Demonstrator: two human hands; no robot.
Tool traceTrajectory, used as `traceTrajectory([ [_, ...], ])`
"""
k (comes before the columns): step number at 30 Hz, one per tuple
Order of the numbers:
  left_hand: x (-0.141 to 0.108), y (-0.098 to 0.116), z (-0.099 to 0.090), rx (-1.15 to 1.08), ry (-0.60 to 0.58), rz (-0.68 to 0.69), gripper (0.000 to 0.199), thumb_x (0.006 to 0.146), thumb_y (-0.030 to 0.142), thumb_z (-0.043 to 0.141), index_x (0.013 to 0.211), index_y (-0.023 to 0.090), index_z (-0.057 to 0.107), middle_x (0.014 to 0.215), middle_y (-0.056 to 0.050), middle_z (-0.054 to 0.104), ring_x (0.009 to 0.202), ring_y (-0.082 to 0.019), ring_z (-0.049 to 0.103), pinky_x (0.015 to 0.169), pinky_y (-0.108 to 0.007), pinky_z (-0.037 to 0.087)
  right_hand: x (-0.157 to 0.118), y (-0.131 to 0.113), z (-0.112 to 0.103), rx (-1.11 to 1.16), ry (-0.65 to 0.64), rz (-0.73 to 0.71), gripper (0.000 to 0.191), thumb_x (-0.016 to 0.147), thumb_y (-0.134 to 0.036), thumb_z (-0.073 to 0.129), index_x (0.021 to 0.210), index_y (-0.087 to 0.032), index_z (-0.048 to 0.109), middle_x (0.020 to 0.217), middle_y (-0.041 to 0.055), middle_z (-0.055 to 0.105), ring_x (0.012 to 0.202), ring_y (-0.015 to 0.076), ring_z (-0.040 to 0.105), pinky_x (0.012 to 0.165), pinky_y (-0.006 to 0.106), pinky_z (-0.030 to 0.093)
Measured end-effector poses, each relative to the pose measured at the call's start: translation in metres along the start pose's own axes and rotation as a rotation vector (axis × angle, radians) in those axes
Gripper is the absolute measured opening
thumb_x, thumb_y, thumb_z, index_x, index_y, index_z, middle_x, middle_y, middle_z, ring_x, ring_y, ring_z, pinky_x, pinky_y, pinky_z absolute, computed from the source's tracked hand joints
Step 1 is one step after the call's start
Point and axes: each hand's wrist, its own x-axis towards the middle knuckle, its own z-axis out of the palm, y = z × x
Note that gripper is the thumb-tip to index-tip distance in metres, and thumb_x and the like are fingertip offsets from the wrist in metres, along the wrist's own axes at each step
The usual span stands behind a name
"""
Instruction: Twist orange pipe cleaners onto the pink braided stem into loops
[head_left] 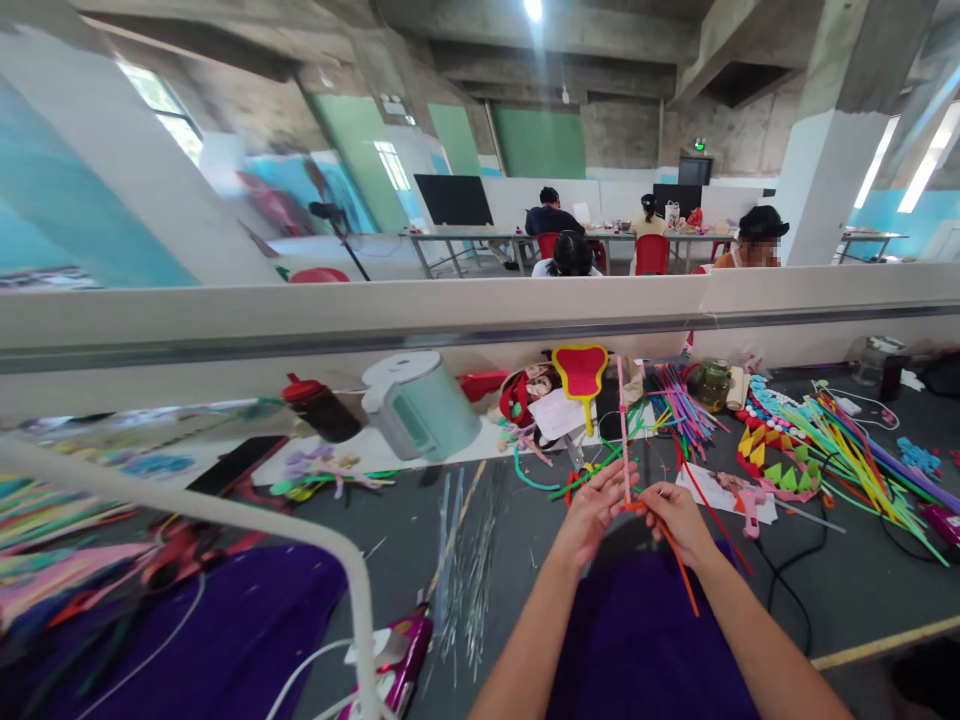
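Near the table's front edge, my left hand [596,508] has its fingers closed round the lower end of an upright pink strip [623,425]. My right hand [679,520] pinches an orange strip [684,578] whose long end hangs down to the right. The orange strip's other end crosses the foot of the pink one, between my two hands. Whether the two are joined there is too small to tell. A purple cloth [649,640] lies below my forearms.
A pink glue gun [751,508] with a black cable sits right of my hands. Beyond are a kettle [424,408], a dark bottle [322,408], a red-and-yellow fan [581,372] and bundled coloured strips [686,408]. Thin wires [472,570] lie left. Several people sit past the partition [480,305].
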Motion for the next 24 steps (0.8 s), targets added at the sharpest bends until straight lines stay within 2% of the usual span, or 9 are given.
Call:
traceTrajectory([
  [3, 0.003, -0.027, -0.012, -0.073, 0.107, -0.063, 0.048, 0.072, 0.011, 0.071, 0.119, 0.012, 0.058, 0.131, -0.017, 0.056, 0.114, -0.025, 0.058, 0.083, -0.03, 0.052, 0.005, 0.02, -0.003, 0.0, 0.023, 0.041, 0.033, 0.063, -0.046, 0.074, 0.071, -0.016, 0.063, 0.059, 0.0008, 0.065, 0.042, 0.0073, 0.05, 0.031, 0.014, 0.037],
  [4, 0.005, -0.034, -0.014, -0.101, 0.16, -0.08, 0.045, 0.071, 0.01, 0.072, 0.115, 0.011, 0.06, 0.128, -0.018, 0.059, 0.107, -0.024, 0.062, 0.08, -0.028, 0.052, 0.007, 0.024, -0.003, 0.001, 0.028, 0.057, 0.034, 0.062, -0.046, 0.075, 0.07, -0.015, 0.063, 0.059, 0.0008, 0.065, 0.042, 0.007, 0.05, 0.031, 0.014, 0.036],
  [7, 0.013, -0.048, -0.02, -0.108, 0.204, -0.095, 0.042, 0.071, 0.009, 0.072, 0.111, 0.011, 0.062, 0.123, -0.018, 0.062, 0.083, -0.017, 0.068, 0.068, -0.025, 0.054, 0.017, 0.03, -0.003, 0.008, 0.023, 0.102, 0.035, 0.064, -0.046, 0.074, 0.07, -0.014, 0.063, 0.06, 0.0015, 0.065, 0.042, 0.0062, 0.05, 0.032, 0.014, 0.036],
  [12, 0.027, -0.045, -0.02, -0.126, 0.242, -0.085, 0.033, 0.073, 0.009, 0.07, 0.105, 0.013, 0.063, 0.114, -0.012, 0.067, 0.07, -0.013, 0.068, 0.066, -0.024, 0.055, 0.032, 0.014, -0.002, 0.035, -0.031, 0.142, 0.026, 0.071, -0.038, 0.072, 0.074, -0.013, 0.065, 0.061, 0.0019, 0.065, 0.044, 0.0065, 0.052, 0.036, 0.015, 0.041],
  [17, 0.033, -0.045, -0.019, -0.112, 0.295, -0.13, 0.025, 0.072, 0.015, 0.072, 0.096, 0.014, 0.064, 0.087, -0.007, 0.072, 0.065, -0.013, 0.067, 0.063, -0.024, 0.056, 0.039, 0.0, -0.009, 0.078, -0.072, 0.197, 0.017, 0.081, -0.029, 0.064, 0.081, -0.012, 0.067, 0.061, 0.003, 0.066, 0.045, 0.0081, 0.055, 0.038, 0.016, 0.044],
  [21, 0.03, -0.056, -0.021, -0.074, 0.317, -0.23, 0.019, 0.073, 0.023, 0.072, 0.086, 0.011, 0.067, 0.068, -0.006, 0.069, 0.056, -0.013, 0.065, 0.05, -0.02, 0.051, 0.038, 0.01, -0.017, 0.108, -0.063, 0.257, 0.016, 0.086, -0.025, 0.058, 0.08, -0.011, 0.063, 0.057, 0.0024, 0.064, 0.046, 0.0087, 0.057, 0.041, 0.017, 0.046],
  [24, 0.027, -0.065, -0.023, -0.047, 0.303, -0.246, 0.017, 0.069, 0.018, 0.074, 0.083, 0.01, 0.068, 0.061, -0.003, 0.067, 0.051, -0.01, 0.062, 0.046, -0.017, 0.046, 0.034, 0.023, -0.02, 0.107, -0.051, 0.265, 0.016, 0.087, -0.026, 0.056, 0.08, -0.012, 0.06, 0.057, 0.0021, 0.064, 0.045, 0.0086, 0.058, 0.042, 0.017, 0.047],
])
